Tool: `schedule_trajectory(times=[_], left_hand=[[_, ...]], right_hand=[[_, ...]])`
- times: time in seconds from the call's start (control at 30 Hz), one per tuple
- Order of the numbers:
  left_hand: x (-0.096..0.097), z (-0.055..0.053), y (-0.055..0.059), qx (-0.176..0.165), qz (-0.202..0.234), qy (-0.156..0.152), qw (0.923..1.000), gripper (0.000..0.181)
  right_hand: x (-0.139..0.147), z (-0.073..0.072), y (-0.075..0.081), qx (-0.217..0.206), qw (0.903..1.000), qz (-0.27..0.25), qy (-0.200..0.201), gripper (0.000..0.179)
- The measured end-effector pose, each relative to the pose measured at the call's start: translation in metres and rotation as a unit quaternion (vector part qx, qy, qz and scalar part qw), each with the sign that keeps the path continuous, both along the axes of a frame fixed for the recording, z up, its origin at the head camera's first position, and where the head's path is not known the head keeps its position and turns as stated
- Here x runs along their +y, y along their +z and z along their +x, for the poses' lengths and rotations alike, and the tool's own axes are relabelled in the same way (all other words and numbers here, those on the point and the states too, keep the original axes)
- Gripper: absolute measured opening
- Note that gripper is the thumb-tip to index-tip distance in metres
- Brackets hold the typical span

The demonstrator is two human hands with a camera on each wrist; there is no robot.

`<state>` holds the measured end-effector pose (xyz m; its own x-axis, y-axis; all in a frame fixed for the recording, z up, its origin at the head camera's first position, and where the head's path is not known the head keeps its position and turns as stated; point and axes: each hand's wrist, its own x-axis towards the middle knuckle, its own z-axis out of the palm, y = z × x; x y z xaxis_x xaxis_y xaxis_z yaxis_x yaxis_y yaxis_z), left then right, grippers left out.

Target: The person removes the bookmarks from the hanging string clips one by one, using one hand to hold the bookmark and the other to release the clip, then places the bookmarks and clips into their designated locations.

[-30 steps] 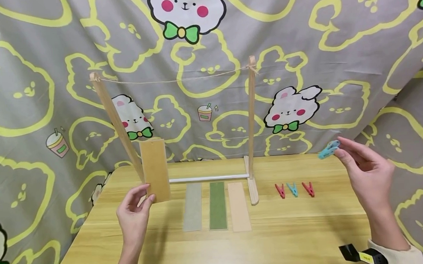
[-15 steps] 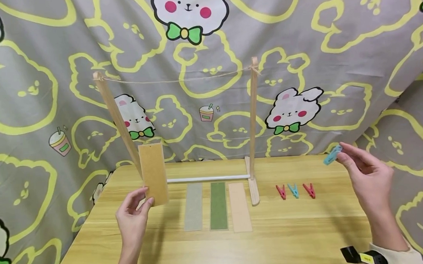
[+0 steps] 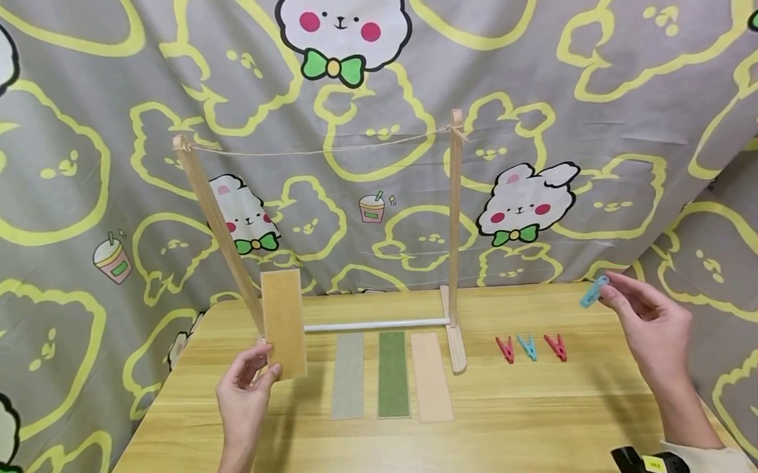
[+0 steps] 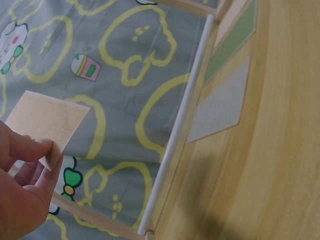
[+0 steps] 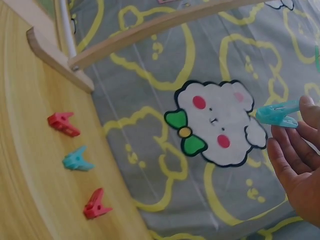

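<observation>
My left hand [image 3: 245,390] pinches a tan rectangular card [image 3: 283,323] by its lower left edge and holds it upright above the table, in front of the left post. On the right, my right hand [image 3: 654,322] pinches a blue clothespin [image 3: 593,292] between thumb and fingers, raised over the table. The right wrist view shows the same clothespin [image 5: 277,113] with its nose pointing left. Three more cards lie side by side: a grey one [image 3: 348,376], a green one [image 3: 392,375] and a peach one [image 3: 432,376].
A wooden frame has a left post [image 3: 221,230], a right post [image 3: 456,218], a white bottom rod [image 3: 377,325] and a string [image 3: 323,151] tied across the top. Right of it lie a red clothespin [image 3: 504,349], a blue one and another red one. A patterned curtain [image 3: 371,87] hangs behind.
The left hand and tan card have lowered slightly in the head view. The right hand has also come down with the blue clothespin, which has turned a little. Both grips stay the same.
</observation>
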<state>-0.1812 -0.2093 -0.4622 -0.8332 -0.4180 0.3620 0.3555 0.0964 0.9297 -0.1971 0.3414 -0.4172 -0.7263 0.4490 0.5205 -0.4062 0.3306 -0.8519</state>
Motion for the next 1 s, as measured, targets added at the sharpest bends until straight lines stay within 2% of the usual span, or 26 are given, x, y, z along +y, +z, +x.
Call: schedule_trajectory(times=[0.4, 0.67, 1.0], left_hand=[[-0.002, 0.002, -0.008, -0.033, -0.002, 0.001, 0.9994, 0.037], [-0.001, 0.0, -0.013, -0.048, -0.005, 0.001, 0.9988, 0.037], [-0.003, 0.002, -0.019, -0.075, -0.008, -0.013, 0.997, 0.038]], right_hand=[[0.016, -0.009, -0.028, -0.055, 0.9982, -0.022, -0.008, 0.031], [0.023, -0.013, -0.042, -0.094, 0.9953, 0.017, -0.018, 0.033], [0.031, -0.019, -0.061, -0.124, 0.9913, 0.028, -0.035, 0.035]])
